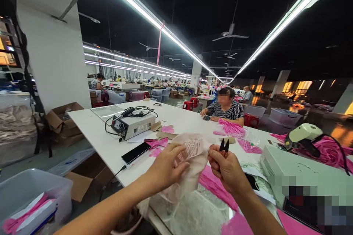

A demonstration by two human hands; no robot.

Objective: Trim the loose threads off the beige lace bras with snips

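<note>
My left hand (167, 165) grips a thin, see-through plastic bag (190, 154) with pale lace-like pieces inside, fingers curled into its side. My right hand (226, 167) is closed round small black thread snips (224, 147), blades pointing up, and also touches the bag's right edge. Both hands hover over the near edge of a long white table (93, 125). Pink fabric pieces (213, 185) lie under the bag.
A grey electrical box (134, 125) with cables and a black phone (136, 153) sit left of my hands. A white machine (286, 169) stands at right. A person in a striped top (226, 110) sits across. Cardboard boxes (62, 121) and a plastic bin (30, 194) are on the floor at left.
</note>
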